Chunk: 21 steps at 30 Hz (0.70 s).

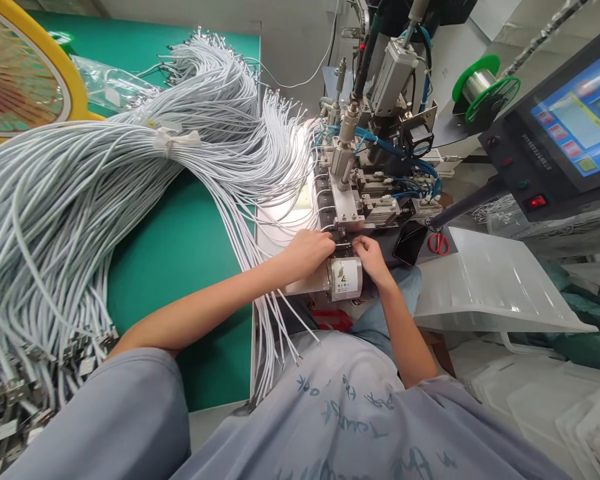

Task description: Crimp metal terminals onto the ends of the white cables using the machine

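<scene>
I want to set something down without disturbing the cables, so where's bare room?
The flat green tabletop shows bare between the thick white cable bundle and your bare left forearm, and below that forearm, beside your grey cloth sleeve. It's crowded around your left hand and right hand, at the silvery metal machine.

The left hand [310,250] and right hand [371,259] are close together at the near end of a metal machine [344,167], whatever their fingertips hold too small to tell. White cables [115,160], gathered by a pale tie [176,139], sprawl across the green surface [180,267]. Red-handled scissors [439,243] lie beside a flat black object [407,243], below a lit screen [580,127].
</scene>
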Each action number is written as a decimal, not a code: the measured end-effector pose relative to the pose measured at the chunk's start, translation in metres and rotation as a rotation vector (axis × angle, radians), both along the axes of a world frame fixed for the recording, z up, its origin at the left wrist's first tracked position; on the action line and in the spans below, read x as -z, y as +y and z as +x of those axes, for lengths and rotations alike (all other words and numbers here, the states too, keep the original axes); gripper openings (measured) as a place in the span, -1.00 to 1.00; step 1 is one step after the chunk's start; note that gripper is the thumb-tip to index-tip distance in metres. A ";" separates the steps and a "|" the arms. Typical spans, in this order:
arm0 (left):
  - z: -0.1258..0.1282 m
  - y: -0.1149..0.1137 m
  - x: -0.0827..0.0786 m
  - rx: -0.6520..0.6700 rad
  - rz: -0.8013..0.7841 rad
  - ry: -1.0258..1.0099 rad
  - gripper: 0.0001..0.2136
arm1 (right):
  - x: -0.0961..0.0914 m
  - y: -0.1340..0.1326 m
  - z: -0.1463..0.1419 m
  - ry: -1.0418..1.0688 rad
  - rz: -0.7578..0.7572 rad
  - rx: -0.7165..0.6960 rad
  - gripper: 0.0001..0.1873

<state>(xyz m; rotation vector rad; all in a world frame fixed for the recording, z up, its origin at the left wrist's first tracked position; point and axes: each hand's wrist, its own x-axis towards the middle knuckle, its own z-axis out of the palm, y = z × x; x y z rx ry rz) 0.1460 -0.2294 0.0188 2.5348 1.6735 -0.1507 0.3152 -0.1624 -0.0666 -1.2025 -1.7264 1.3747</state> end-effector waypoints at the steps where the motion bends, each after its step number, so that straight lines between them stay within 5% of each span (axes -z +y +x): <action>1: 0.000 -0.001 -0.001 -0.012 0.002 -0.005 -0.83 | 0.000 0.001 0.001 -0.028 0.018 0.030 -0.73; 7: -0.004 0.002 0.006 -0.102 0.047 0.013 -0.81 | -0.026 -0.040 0.019 -0.068 0.206 0.315 -0.77; 9: -0.006 0.005 0.008 -0.164 0.074 0.014 -0.78 | -0.035 -0.073 0.018 -0.052 0.206 0.247 -0.75; 13: -0.006 0.008 0.009 -0.194 0.076 -0.005 -0.77 | -0.034 -0.134 -0.004 -0.146 0.001 -0.237 -0.81; 16: 0.002 0.002 0.002 -0.192 0.096 -0.058 -0.77 | -0.026 -0.152 -0.016 -0.174 -0.074 -0.480 -0.80; 21: 0.024 -0.021 -0.006 0.070 0.197 -0.514 -0.74 | -0.040 -0.120 0.004 -0.136 0.013 -0.231 -0.78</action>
